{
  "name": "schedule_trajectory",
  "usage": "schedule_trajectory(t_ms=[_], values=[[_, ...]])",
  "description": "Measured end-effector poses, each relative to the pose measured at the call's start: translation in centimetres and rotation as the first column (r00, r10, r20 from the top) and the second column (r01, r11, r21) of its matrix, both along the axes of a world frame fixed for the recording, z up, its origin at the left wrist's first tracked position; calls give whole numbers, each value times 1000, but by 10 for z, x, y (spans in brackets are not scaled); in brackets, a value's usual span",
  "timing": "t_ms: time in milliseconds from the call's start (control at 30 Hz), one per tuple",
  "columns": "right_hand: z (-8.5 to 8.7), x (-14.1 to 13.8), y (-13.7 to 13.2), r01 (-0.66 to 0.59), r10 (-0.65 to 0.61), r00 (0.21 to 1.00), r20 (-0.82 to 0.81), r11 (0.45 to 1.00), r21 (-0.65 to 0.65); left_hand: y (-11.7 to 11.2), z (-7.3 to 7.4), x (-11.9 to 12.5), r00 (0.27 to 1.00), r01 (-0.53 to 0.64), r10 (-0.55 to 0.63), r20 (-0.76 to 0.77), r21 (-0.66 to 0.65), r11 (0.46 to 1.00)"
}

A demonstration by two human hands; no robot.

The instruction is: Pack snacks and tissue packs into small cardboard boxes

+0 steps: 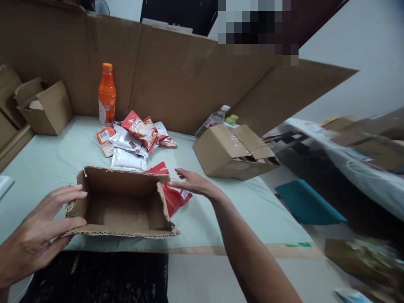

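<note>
An open-topped cardboard box (123, 232) with ragged cut edges stands at the table's front edge; the part of its inside that shows holds nothing. My left hand (47, 223) grips the box's left wall, fingers over the rim and thumb along the near corner. Beside the box's far right corner is my right hand (192, 182), fingers stretched out and holding nothing; whether its fingertips touch the rim I cannot tell. A red packet (176, 198) lies just right of the box, partly hidden behind it and under my right hand.
Behind the box lie several snack packets (139, 130) and white pouches (128, 159). An orange bottle (107, 97) stands at the back. To the right sits a closed carton (227, 147) with clear bottles (214, 119) behind it. Small open box (57, 107) at left; tall cardboard wall (176, 75) behind.
</note>
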State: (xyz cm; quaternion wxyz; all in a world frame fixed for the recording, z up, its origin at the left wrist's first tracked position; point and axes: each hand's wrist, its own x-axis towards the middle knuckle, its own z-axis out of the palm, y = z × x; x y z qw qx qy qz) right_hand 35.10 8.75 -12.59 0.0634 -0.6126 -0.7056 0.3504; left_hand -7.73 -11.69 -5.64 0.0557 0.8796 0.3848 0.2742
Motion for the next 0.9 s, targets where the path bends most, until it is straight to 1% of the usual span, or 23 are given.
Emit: schedule_trajectory(t_ms=[100, 200, 267, 400, 467, 567, 667, 733, 833, 900], values=[[-7, -15, 8, -47, 46, 999, -15, 991, -126, -5, 5, 4, 1000, -23, 23, -15, 3, 1000], [-18, -19, 3, -63, 55, 997, -56, 987, -149, -6, 6, 4, 1000, -28, 28, -13, -7, 1000], [-25, -19, -2, -39, 33, 998, -62, 993, -111, -4, 6, 3, 1000, -15, 15, -4, -4, 1000], [-35, -21, -7, 35, -34, 999, -43, 999, 29, 3, 2, -1, 1000, 23, -22, -14, 17, 1000], [-36, -21, -7, 50, -47, 998, -46, 996, 67, 5, 0, -2, 999, 29, -29, -18, 23, 999], [-31, -17, -8, 54, -50, 997, -67, 996, 71, 3, -2, 0, 999, -11, 10, 48, 16, 1000], [-24, -4, -13, 68, -66, 994, -90, 997, 19, -1, -4, 2, 991, -56, 55, 125, 4, 998], [-23, 6, -16, 86, -90, 992, -92, 995, -46, -2, -5, 1, 989, -59, 60, 135, -12, 998], [-29, 14, -22, 112, -124, 988, -89, 986, -124, -1, -5, -3, 996, -23, 26, 87, -43, 999], [-36, 13, -25, 118, -136, 984, -113, 982, -150, 0, -5, -6, 998, -18, 20, 55, -45, 999]])
